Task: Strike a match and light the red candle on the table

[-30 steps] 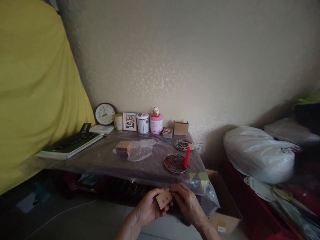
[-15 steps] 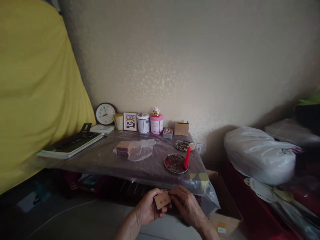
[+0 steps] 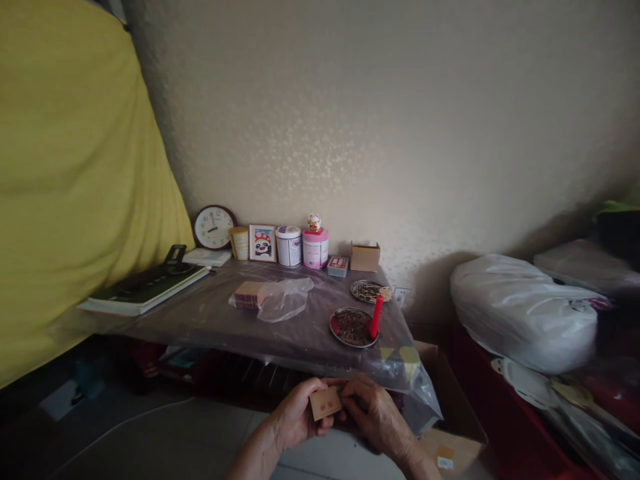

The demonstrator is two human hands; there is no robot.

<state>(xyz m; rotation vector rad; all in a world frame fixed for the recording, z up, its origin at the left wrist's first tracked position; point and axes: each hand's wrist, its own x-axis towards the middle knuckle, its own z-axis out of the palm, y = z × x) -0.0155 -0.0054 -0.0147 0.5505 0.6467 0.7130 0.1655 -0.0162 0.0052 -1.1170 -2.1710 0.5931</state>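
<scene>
Both hands have sunk slightly toward the bottom edge of the frame, and the small box (image 3: 325, 403) now sits flatter. Left hand (image 3: 295, 420) grips the box, fingers curled around it. Right hand (image 3: 377, 417) pinches at its right end, fingers closed; what they grasp is hidden. Its long axis runs left-right, below the table (image 3: 210, 320) and red candle (image 3: 375, 317).

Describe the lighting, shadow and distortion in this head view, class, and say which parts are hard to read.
Head view: soft light falls on the wall; the floor under the table sits in deep shadow. The small box in the left hand and right hand is dim, its red marks unreadable. Edges bow outward and soften.
</scene>
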